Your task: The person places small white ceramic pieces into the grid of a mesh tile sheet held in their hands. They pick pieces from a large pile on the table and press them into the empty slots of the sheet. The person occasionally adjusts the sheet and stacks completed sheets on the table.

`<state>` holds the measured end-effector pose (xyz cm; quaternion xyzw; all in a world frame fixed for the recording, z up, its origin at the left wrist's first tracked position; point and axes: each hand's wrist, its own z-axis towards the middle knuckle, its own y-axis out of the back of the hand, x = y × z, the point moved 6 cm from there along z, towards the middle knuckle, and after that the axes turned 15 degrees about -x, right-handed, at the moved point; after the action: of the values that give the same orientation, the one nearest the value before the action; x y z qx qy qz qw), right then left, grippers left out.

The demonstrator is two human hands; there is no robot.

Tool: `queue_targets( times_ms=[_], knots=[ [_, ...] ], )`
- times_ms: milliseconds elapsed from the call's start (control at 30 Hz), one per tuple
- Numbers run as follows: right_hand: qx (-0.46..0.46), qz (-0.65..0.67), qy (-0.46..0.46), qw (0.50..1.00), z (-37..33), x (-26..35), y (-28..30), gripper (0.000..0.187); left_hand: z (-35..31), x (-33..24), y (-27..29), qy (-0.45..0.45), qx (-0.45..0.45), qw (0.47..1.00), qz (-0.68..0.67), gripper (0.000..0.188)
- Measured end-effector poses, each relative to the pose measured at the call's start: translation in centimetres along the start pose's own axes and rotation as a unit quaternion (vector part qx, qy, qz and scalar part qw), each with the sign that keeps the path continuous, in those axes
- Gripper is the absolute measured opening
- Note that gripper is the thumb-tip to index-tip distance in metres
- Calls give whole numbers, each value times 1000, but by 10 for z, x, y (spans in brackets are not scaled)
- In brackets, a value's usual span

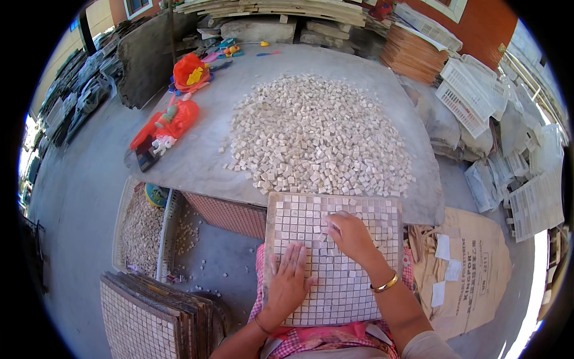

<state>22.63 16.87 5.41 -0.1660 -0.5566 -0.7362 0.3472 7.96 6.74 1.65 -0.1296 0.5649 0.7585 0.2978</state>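
A square grid tray (393, 263) of small pale stone tiles rests in front of me, its far edge against the work table. Most of its cells hold a tile; some near the far side show bare pinkish cells. My left hand (289, 280) lies flat on the left half of the tray, fingers stretched out over the tiles. Curled over the upper middle is my right hand (353, 239), thumb and fingertips drawn together at the tiles. Whatever sits between those fingertips is hidden. A few loose tiles (323, 237) lie crooked beside them.
A wide heap of loose stone tiles (317, 131) covers the table (197, 161). Red plastic bags (190, 75) and toys lie at its left. A white crate (122, 224) of tiles and stacked filled trays (140, 317) stand at lower left. A printed sack (478, 269) lies right.
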Motion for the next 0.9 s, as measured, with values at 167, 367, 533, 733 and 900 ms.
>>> queue_targets(
  times_ms=[167, 367, 533, 733, 900],
  knots=[
    [18, -76, 67, 995, -12, 10, -4, 18, 29, 2, 1, -16, -21, 999, 45, 61],
    [-22, -35, 27, 999, -16, 6, 1, 20, 43, 1, 4, -30, -41, 997, 59, 56],
    [23, -46, 68, 996, -27, 16, -14, 22, 37, 5, 8, -14, -79, 997, 3, 52],
    [-15, -17, 41, 999, -30, 16, 4, 21, 21, 7, 5, 2, -38, 999, 4, 56],
    [-59, 15, -32, 998, -25, -3, 30, 15, 12, -11, -11, -19, 25, 999, 44, 63]
  ],
)
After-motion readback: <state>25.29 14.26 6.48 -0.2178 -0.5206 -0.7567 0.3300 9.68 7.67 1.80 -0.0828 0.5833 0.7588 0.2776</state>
